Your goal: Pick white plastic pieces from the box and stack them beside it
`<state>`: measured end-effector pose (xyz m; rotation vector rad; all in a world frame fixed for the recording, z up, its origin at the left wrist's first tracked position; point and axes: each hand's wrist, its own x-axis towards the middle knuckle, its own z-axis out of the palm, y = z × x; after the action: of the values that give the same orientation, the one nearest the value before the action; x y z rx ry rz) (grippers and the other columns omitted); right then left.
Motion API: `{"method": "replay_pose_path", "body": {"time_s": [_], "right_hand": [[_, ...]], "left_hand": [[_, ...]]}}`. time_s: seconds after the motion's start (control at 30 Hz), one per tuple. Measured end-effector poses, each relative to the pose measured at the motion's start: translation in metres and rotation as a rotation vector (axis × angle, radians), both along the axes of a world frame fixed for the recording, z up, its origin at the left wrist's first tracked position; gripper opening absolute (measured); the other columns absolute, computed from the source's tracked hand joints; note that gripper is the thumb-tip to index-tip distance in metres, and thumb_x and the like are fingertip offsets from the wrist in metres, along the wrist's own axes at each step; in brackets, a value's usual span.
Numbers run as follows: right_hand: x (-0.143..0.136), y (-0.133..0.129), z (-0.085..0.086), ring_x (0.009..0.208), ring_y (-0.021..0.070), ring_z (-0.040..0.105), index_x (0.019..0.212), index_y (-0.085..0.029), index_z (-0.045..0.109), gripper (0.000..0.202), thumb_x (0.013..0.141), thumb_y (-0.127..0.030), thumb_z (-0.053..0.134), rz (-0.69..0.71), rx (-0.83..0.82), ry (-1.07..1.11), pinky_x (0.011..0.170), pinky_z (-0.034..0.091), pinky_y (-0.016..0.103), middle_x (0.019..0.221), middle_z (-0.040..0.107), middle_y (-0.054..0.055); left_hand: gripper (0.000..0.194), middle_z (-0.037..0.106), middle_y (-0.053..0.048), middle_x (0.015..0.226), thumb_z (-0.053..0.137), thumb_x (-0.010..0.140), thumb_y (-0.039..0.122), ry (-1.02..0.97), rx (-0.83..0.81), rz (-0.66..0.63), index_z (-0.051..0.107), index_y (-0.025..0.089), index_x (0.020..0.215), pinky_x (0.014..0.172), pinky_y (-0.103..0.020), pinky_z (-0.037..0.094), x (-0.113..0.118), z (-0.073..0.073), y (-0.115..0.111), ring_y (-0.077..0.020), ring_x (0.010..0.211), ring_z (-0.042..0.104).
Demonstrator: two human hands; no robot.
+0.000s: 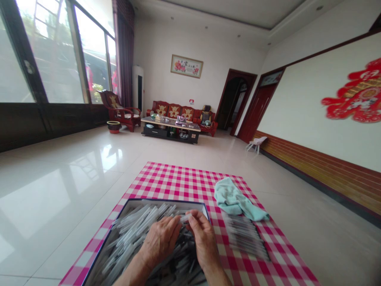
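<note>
A shallow box (130, 203) with a dark blue edge holds a heap of thin translucent sticks (133, 226), with darker pieces toward its right part. Over the box, my left hand (162, 238) has its fingers pressed together near a small pale translucent piece (186, 217). My right hand (202, 234) pinches that piece between thumb and fingers. To the right of the box, a row of similar thin sticks (247, 236) lies side by side on the checked cloth, blurred. A light green towel (233, 198) is crumpled just behind the row.
The pink and white checked cloth (178, 180) covers the table. Farther off stand a low coffee table (169, 133), a red wooden sofa (174, 111), an armchair (119, 111) and a small white chair (256, 143). Windows line the left side.
</note>
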<state>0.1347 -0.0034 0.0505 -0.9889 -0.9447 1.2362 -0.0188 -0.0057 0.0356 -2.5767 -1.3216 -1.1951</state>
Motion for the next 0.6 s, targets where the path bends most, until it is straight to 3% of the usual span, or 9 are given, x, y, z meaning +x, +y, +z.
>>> {"method": "replay_pose_path", "body": {"time_s": [0.6], "right_hand": [[0.0004,-0.0032,0.0046,0.082,0.0194,0.063,0.091,-0.019,0.069,0.031,0.076,-0.046,0.072,0.006,0.074,-0.142,0.077,0.051,0.029,0.09,0.071,0.004]], "left_hand": [[0.016,0.063,-0.003,0.076,0.037,0.099,0.021,-0.006,0.028,0.014,0.052,0.02,0.1,0.06,-0.03,0.048,-0.0004,-0.0016,0.0002,-0.0185,0.066,0.062]]}}
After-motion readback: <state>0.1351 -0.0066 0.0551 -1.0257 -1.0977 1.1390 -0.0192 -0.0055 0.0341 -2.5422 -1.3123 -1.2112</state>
